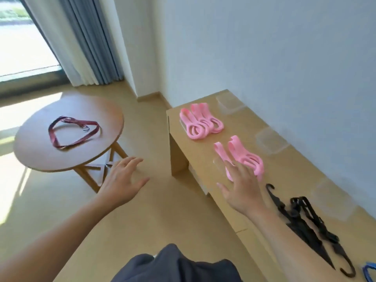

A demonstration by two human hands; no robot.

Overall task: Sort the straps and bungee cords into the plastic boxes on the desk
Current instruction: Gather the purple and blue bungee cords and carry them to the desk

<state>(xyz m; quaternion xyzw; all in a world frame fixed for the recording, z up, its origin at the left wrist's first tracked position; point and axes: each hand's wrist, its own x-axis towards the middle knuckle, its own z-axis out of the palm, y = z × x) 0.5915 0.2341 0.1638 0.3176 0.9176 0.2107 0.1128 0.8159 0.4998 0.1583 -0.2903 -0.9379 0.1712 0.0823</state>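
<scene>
A dark red bungee cord (71, 132) lies in a loop on the round wooden table (36, 157) at the left. On the long desk (289, 171) lie two groups of pink straps, one farther (200, 121) and one nearer (242, 155). Black hooked cords (305, 222) lie near the desk's front right. Clear plastic boxes stand along the wall, among them a far one (230, 102), a middle one (271, 142) and a near one (333, 200). My left hand (122, 178) hovers open over the floor between table and desk. My right hand (240, 186) hangs open over the nearer pink straps, fingers spread.
A blue object (369, 271) peeks in at the bottom right corner. Curtains (87, 41) and a glass door stand at the back left. Bare floor (162, 210) separates the round table from the desk. Dark clothing (175, 265) fills the bottom middle.
</scene>
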